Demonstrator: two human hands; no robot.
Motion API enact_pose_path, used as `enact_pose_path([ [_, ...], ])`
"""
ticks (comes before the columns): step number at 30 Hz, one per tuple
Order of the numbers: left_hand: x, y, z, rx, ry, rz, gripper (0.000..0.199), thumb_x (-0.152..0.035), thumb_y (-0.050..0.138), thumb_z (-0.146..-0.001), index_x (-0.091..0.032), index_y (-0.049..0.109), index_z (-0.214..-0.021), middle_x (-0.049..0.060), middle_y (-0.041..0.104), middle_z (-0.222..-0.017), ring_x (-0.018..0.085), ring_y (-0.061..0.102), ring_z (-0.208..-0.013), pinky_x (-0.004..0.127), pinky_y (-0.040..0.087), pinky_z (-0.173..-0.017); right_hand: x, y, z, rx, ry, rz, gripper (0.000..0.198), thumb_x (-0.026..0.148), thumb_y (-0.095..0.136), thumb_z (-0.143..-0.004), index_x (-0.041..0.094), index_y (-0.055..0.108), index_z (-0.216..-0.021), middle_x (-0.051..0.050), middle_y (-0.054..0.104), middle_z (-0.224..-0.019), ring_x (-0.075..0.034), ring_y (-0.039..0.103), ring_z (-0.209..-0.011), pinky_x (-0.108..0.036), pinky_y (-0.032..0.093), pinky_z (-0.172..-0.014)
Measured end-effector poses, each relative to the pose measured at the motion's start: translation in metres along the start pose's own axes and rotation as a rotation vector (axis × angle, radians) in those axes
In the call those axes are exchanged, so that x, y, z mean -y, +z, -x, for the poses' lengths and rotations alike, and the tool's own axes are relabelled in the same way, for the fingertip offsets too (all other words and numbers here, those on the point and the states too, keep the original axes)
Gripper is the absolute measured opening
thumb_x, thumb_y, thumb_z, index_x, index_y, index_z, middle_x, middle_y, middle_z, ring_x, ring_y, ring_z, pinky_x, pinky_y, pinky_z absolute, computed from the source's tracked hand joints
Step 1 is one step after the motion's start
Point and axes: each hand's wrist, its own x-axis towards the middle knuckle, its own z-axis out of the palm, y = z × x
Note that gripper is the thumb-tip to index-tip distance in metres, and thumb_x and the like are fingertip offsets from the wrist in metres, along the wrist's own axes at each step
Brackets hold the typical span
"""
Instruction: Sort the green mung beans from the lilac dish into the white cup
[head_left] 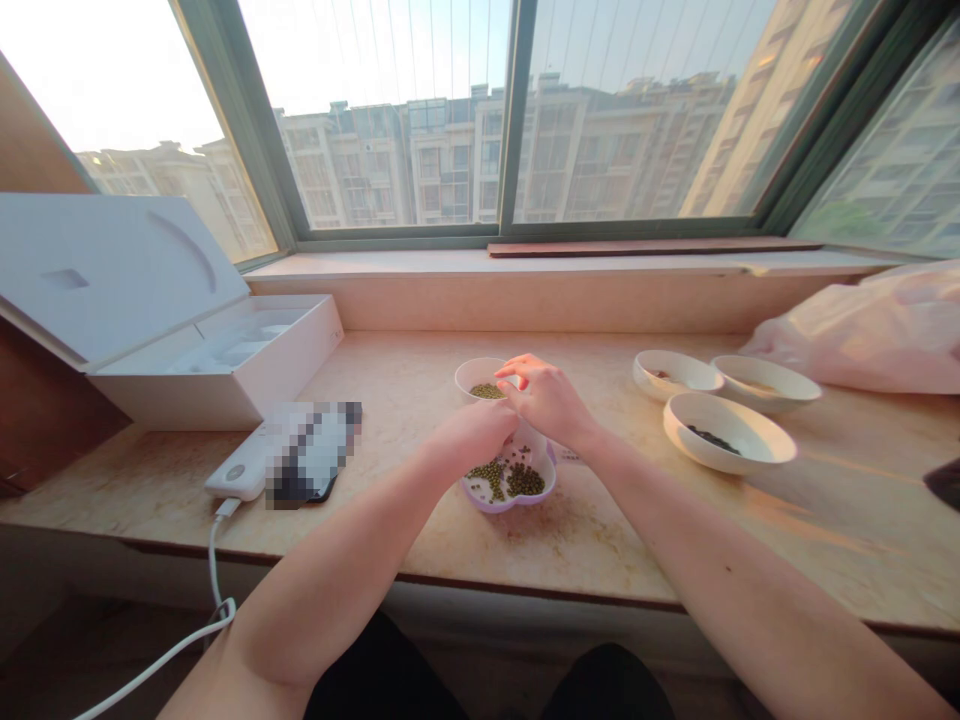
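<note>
My left hand [491,425] is over the back of a purple-rimmed, lobed dish [510,507], its fingers curled down and closed; what they hold, if anything, is hidden. Small green beans [525,480], which look like mung beans, lie in separate groups in that dish. Just behind it is a white bowl [466,378] holding more green beans [487,391]. Beside the bowl's right side, my right hand [546,400] has its fingers loosely bent and apart, with nothing visible in them. Its thumb is close to my left hand, and the two hands overlap in view.
Three white bowls stand at right: one with dark beans [712,440], one with reddish bits [664,376], one with pale contents [757,384]. Behind them is a plastic bag [870,330]. At left are an open white box [292,350], a white cabled device [240,465] and a blurred phone [319,460].
</note>
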Motion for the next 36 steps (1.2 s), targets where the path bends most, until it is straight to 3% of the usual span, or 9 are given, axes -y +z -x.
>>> enact_pose_path([
  [6,-0.005,-0.002,0.002,0.013,0.080,0.040,0.023,0.001,0.051,-0.071,-0.018,0.055,-0.059,0.007,0.062,-0.073,0.020,0.057,-0.075,0.030,0.048,-0.070,0.002,0.000,0.000,0.004,0.010,-0.016,0.016,0.022,0.061,-0.089,0.020,0.076,-0.092,-0.007,0.074,-0.101,-0.019,0.064,-0.077,-0.034,0.049,-0.078],
  [12,-0.002,-0.018,0.000,0.072,0.137,0.116,0.021,-0.001,0.051,-0.066,-0.019,0.052,-0.055,0.001,0.055,-0.059,0.014,0.045,-0.058,0.029,0.038,-0.057,0.003,-0.002,0.000,-0.013,0.062,-0.019,0.016,0.024,0.061,-0.088,0.020,0.076,-0.090,-0.006,0.073,-0.093,-0.019,0.062,-0.071,-0.033,0.047,-0.074],
  [18,0.010,-0.031,-0.001,0.055,0.114,0.450,0.015,-0.004,0.056,-0.063,-0.017,0.063,-0.065,-0.002,0.061,-0.066,0.011,0.053,-0.063,0.024,0.040,-0.060,0.001,-0.005,-0.002,-0.041,0.087,-0.034,0.017,0.026,0.060,-0.088,0.019,0.076,-0.089,-0.007,0.074,-0.095,-0.019,0.063,-0.073,-0.033,0.047,-0.074],
  [23,0.016,-0.043,0.003,0.044,0.136,0.986,0.004,-0.012,0.061,-0.066,-0.015,0.061,-0.068,-0.003,0.057,-0.067,0.009,0.053,-0.064,0.023,0.042,-0.061,0.000,-0.007,-0.002,-0.045,0.144,-0.032,0.016,0.024,0.063,-0.084,0.017,0.077,-0.090,-0.008,0.075,-0.095,-0.020,0.063,-0.075,-0.032,0.045,-0.070],
  [28,0.014,-0.052,0.009,-0.127,0.079,1.357,0.020,-0.022,0.069,-0.067,-0.017,0.050,-0.068,0.000,0.059,-0.074,0.011,0.058,-0.072,0.031,0.051,-0.076,0.005,-0.007,0.000,-0.023,0.157,-0.002,0.016,0.025,0.065,-0.083,0.017,0.077,-0.090,-0.007,0.073,-0.086,-0.020,0.062,-0.073,-0.030,0.041,-0.065],
  [33,0.014,-0.055,0.011,-0.301,-0.018,1.381,0.021,-0.021,0.061,-0.076,-0.020,0.040,-0.071,0.001,0.057,-0.081,0.013,0.061,-0.077,0.035,0.053,-0.082,0.012,-0.005,0.001,-0.003,0.150,0.006,0.015,0.024,0.063,-0.086,0.018,0.076,-0.088,-0.007,0.073,-0.087,-0.018,0.059,-0.068,-0.031,0.039,-0.065],
  [36,0.013,-0.058,0.013,-0.378,0.041,1.490,0.024,-0.016,0.059,-0.076,-0.020,0.037,-0.070,0.000,0.052,-0.076,0.010,0.058,-0.072,0.030,0.053,-0.075,0.014,-0.005,0.002,0.011,0.148,0.006,0.017,0.026,0.061,-0.090,0.018,0.076,-0.091,-0.007,0.072,-0.088,-0.018,0.059,-0.069,-0.031,0.040,-0.067],
])
